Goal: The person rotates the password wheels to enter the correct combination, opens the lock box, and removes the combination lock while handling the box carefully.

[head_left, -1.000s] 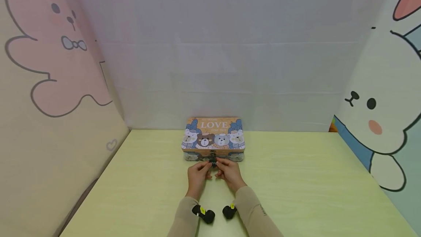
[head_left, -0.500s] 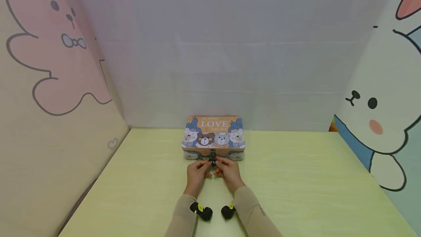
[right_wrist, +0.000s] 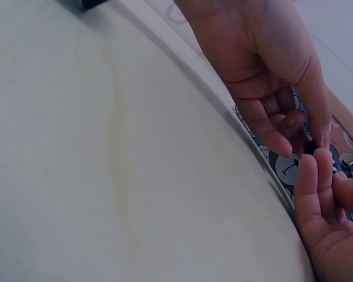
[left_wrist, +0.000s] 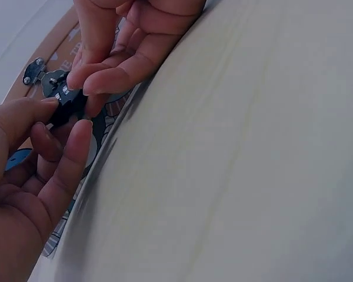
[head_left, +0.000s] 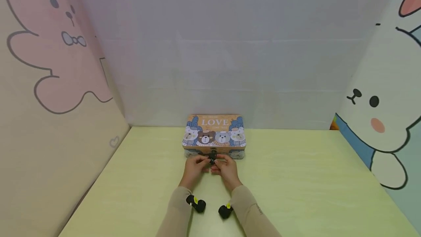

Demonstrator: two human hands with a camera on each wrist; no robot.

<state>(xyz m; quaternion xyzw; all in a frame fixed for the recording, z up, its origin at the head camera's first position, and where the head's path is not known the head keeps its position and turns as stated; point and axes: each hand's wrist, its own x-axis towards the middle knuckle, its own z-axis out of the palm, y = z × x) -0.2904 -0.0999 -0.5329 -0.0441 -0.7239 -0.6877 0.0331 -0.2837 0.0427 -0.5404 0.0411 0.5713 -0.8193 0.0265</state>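
Note:
A rectangular tin box (head_left: 213, 131) with bears and "LOVE" on its closed lid sits against the back wall. At its front latch (left_wrist: 35, 70) is a small black combination padlock (left_wrist: 69, 101) with white marks on its dials. My left hand (head_left: 193, 171) pinches the padlock from the left between thumb and fingers. From the other side my right hand (head_left: 228, 171) pinches it too, its fingertips close to the left ones. In the right wrist view the padlock is mostly hidden behind fingers. Whether its shackle is locked cannot be told.
The pale yellow-green table (head_left: 296, 178) spreads out on both sides of the box. A plain white wall (head_left: 210, 65) rises behind it, with cartoon-printed panels left and right. A black wrist camera (head_left: 196, 204) is strapped to each sleeve.
Both hands stay at the padlock, with small finger shifts. The forearms have drifted slightly left and up in the head view; the box looks a little higher as the view tilts.

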